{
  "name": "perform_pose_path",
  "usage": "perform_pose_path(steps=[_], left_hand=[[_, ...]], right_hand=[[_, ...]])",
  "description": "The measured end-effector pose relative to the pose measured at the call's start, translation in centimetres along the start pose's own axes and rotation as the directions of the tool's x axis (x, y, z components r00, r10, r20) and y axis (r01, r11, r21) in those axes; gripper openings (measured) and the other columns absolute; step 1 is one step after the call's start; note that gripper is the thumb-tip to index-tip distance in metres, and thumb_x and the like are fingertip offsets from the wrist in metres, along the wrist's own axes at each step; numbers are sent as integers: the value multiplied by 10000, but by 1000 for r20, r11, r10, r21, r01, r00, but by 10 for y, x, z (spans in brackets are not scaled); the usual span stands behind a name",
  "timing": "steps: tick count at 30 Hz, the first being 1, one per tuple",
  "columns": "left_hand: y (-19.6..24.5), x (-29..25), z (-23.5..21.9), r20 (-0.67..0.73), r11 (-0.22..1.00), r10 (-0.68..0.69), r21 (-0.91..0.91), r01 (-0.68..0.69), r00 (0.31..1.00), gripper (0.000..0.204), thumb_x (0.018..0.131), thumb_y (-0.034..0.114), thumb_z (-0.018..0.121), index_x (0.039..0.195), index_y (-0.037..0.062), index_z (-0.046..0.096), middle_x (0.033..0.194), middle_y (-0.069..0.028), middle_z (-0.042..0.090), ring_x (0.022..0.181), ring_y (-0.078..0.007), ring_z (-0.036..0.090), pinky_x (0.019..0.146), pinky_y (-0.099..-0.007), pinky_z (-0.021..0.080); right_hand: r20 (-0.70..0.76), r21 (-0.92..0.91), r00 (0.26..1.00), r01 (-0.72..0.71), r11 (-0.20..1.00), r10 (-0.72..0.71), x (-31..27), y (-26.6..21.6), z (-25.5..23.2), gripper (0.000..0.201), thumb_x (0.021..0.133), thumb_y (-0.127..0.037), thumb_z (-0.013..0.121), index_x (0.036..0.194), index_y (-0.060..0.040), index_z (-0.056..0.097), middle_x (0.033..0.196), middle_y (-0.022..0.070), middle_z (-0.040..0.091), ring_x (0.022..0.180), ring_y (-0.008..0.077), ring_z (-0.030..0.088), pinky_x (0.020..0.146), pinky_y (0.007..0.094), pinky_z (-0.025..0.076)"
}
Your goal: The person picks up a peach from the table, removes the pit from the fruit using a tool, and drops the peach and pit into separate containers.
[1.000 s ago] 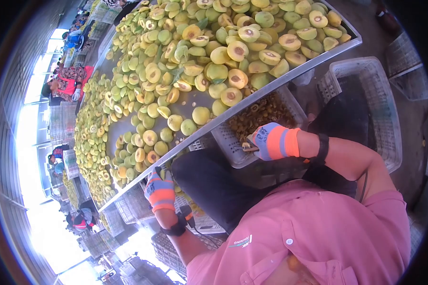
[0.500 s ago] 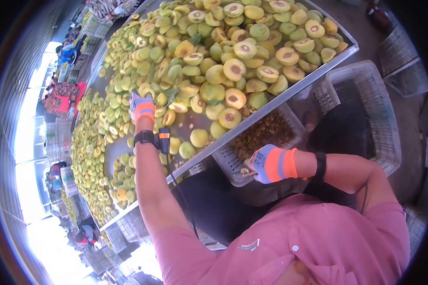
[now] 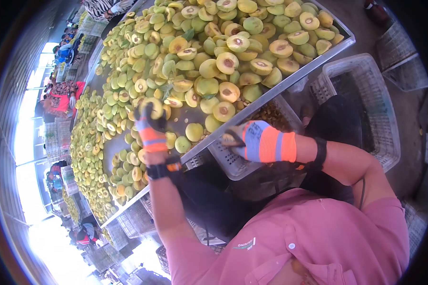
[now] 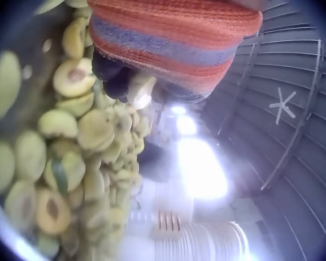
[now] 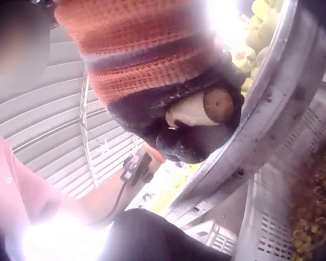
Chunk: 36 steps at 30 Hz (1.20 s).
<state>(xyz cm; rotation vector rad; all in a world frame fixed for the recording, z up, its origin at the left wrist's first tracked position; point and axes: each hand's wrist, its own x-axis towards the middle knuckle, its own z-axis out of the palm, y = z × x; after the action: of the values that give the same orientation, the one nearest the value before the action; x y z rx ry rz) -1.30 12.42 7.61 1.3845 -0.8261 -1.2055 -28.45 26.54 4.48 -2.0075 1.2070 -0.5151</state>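
My left hand (image 3: 150,130), in a grey and orange knit glove, is over the fruit table, its fingers curled round a yellow-green halved stone fruit (image 3: 154,109). The left wrist view shows part of this fruit (image 4: 141,90) between dark-coated fingers. Close to the table's metal rim (image 3: 271,98), my right hand (image 3: 261,141) grips a tool by its short wooden handle (image 5: 201,109). The handle's round end shows in the right wrist view, while its working end is hidden by the glove. Many halved fruits (image 3: 227,63) cover the table, some cut side up with brown centres.
Below the right hand stands a white plastic basket (image 3: 235,167) holding brown pits (image 5: 315,212). A larger pale crate (image 3: 390,118) lies beside the person's leg. The raised metal rim runs between the body and the fruit. Other people (image 3: 62,102) work farther along.
My left hand came up from below the rim, reached far over the fruit, then drew back a little with a halved fruit. The right hand has risen slightly toward the rim and turned.
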Motion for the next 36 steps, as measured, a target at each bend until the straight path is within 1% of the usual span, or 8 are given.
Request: perform_pose_path(steps=[1,5,7,14,16,18,23,36], left_hand=[[-14,-17,4,101,956,217,180,-233,971,285,922,201,585,1152,32,596,962,-55,642,837,-162,631,685,-290,538],[-27,-99,55,172,983,-76,-153,103,982,396,998,307,425,1231,22,572,1056,-92,635,876,-178,634,721,-296,550],[-44,-117,62,332,971,197,66,-231,922,425,1005,318,382,1252,14,549,1093,-119,631,942,-181,627,756,-290,548],[-80,-116,62,363,909,290,183,-373,885,494,777,8,698,1249,29,552,1130,-83,630,992,-197,630,838,-309,528],[-70,-119,72,595,309,599,445,-840,536,473,783,22,674,1242,36,558,1116,-75,630,979,-191,632,832,-301,529],[-72,-128,79,414,801,420,250,-544,808,387,813,14,609,1198,22,572,1104,-66,629,967,-177,625,837,-304,524],[-74,-130,82,239,969,225,43,-242,945,253,979,143,453,1091,-9,621,981,-60,647,905,-144,599,800,-292,504],[-68,-143,90,248,841,444,215,-496,861,307,1009,203,420,1086,-13,624,890,-17,592,776,-85,520,695,-241,435]], right_hand=[[-28,50,999,-21,999,22,4,-1,-4,379,843,-389,578,959,-28,593,837,221,657,821,387,645,744,448,511],[-41,-91,999,-14,996,10,16,11,-5,379,841,-361,580,982,-10,598,843,235,653,842,397,643,768,451,507],[-49,-84,998,-28,996,24,15,7,-15,378,837,-345,583,984,2,604,859,240,653,854,401,642,780,452,506],[9,-58,968,-249,967,250,11,-2,-35,366,829,-310,594,1005,10,609,935,227,663,895,391,645,807,444,512],[-55,-66,975,-219,973,216,12,5,-27,370,834,-342,593,944,10,627,850,238,653,846,392,648,758,448,517],[-66,-73,976,-212,974,207,11,6,-21,366,837,-349,592,920,6,634,805,243,647,818,394,647,731,450,518],[-5,5,977,-214,977,215,6,5,-5,347,819,-309,609,894,27,650,886,253,663,874,392,654,776,435,524],[178,522,978,-186,832,107,2,3,-11,210,843,-234,640,945,-55,679,796,182,652,741,245,655,688,347,520]])
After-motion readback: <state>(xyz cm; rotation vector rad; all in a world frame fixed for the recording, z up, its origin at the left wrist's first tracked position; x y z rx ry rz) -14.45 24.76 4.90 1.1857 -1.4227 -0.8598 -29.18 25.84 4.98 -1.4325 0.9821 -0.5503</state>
